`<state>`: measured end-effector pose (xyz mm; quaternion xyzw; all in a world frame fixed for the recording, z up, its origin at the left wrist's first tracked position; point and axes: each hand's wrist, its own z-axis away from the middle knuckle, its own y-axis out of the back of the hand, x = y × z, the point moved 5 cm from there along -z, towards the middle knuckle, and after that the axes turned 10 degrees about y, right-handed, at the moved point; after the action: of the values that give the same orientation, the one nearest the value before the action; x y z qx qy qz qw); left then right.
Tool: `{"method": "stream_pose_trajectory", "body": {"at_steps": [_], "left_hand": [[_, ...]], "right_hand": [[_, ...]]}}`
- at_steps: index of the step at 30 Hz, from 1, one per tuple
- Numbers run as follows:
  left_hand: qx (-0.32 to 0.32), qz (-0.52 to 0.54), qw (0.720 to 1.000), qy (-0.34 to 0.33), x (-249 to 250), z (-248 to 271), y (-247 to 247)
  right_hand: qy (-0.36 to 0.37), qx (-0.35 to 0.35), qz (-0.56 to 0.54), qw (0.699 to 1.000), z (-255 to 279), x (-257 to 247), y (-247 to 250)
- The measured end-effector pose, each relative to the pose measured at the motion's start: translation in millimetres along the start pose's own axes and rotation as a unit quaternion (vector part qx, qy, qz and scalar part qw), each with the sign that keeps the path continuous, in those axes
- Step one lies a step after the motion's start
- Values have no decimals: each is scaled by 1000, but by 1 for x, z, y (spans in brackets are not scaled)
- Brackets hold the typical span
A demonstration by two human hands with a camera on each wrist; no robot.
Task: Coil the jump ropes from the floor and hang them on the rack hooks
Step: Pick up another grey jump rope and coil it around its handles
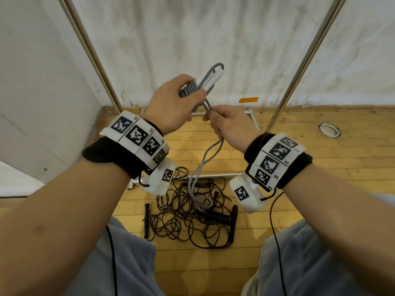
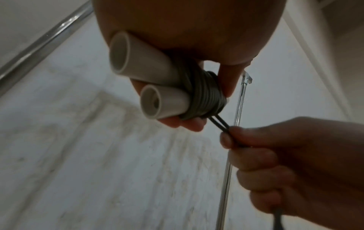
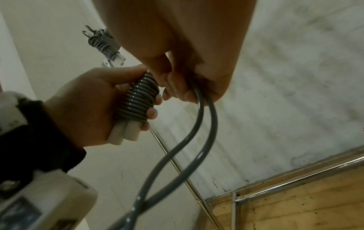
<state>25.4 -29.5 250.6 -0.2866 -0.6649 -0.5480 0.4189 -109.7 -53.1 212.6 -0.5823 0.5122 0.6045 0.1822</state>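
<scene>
The left hand (image 1: 171,103) has a closed grip round the grey jump rope (image 1: 193,90), whose cord is wound in tight turns about its two white handles (image 1: 210,81). The left wrist view alone shows the handles' (image 2: 138,66) hollow ends, side by side, sticking out past the coil (image 2: 204,96). Just to the right, the right hand (image 1: 229,122) pinches two strands leaving that coil, its fingers (image 2: 256,155) curled round them. Only the right wrist view shows a second coiled rope (image 3: 103,45) hanging high on the rack, past the left hand. From the head view, the loose grey cord (image 1: 203,165) drops to the wood floor (image 1: 320,167), where a tangle of black ropes (image 1: 188,216) lies between the rack poles (image 1: 299,67).
</scene>
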Motion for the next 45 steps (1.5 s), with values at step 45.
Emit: {"method": "stream_pose_trajectory", "body": {"at_steps": [45], "left_hand": [[-43, -374, 923, -85, -21, 29, -61]], "right_hand": [[53, 50, 215, 974, 5, -10, 35]]}}
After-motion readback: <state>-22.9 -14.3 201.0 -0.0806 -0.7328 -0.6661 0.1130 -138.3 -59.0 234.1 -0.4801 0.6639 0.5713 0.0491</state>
